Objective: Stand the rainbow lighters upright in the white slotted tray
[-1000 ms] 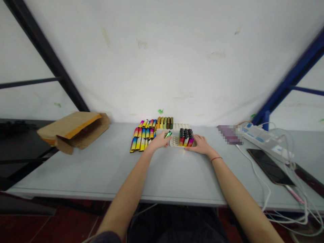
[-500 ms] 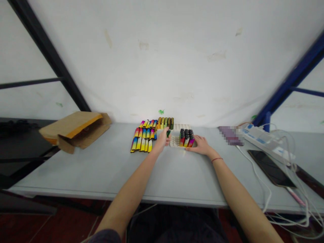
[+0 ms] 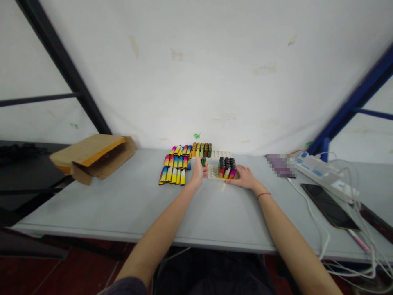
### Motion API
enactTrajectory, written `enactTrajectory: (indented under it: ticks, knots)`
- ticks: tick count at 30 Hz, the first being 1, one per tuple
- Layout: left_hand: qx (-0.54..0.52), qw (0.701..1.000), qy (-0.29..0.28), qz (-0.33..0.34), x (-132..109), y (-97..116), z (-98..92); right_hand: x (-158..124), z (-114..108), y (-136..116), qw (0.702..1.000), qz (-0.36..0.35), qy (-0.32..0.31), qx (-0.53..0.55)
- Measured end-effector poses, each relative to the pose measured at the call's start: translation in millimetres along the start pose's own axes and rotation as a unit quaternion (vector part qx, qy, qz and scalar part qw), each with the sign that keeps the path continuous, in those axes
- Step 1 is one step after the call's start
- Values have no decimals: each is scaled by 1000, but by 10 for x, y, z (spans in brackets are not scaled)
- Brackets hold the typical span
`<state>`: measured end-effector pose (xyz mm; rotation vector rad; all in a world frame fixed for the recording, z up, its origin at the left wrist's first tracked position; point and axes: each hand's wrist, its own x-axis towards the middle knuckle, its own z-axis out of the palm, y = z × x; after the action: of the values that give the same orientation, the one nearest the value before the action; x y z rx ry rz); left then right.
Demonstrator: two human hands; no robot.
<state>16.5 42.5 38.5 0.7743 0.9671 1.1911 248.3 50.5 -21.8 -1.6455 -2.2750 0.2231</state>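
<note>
My left hand (image 3: 198, 172) is closed around a green lighter (image 3: 203, 161), held upright just left of a white slotted tray (image 3: 213, 172). Several colourful lighters (image 3: 226, 167) with black tops stand in the tray's right part. My right hand (image 3: 243, 176) rests against the tray's right side, fingers curled on its edge. A flat row of rainbow lighters (image 3: 173, 170) lies on the table left of my left hand. More lighters (image 3: 201, 149) stand in a second tray behind.
An open cardboard box (image 3: 91, 156) lies at the table's left end. At the right are a purple object (image 3: 281, 165), a white power strip (image 3: 319, 173) with cables, and a dark phone (image 3: 329, 206). A white wall rises behind the grey table (image 3: 123, 205).
My left hand has turned the green lighter from tilted to upright and drawn it slightly left of the tray. My right hand has stayed at the tray.
</note>
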Motion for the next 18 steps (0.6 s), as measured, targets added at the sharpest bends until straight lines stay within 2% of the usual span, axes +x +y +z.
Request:
enactTrajectory:
  ticks: [11, 15, 18]
  knots:
    - [-12, 1000, 3, -23, 25, 7, -19, 20, 21, 112, 1000, -22, -13, 13]
    - [6, 1000, -4, 5, 69, -41, -41, -3, 10, 115, 999, -23, -25, 14]
    - [57, 997, 1, 56, 136, -129, -58, -19, -8, 87, 999, -21, -33, 16]
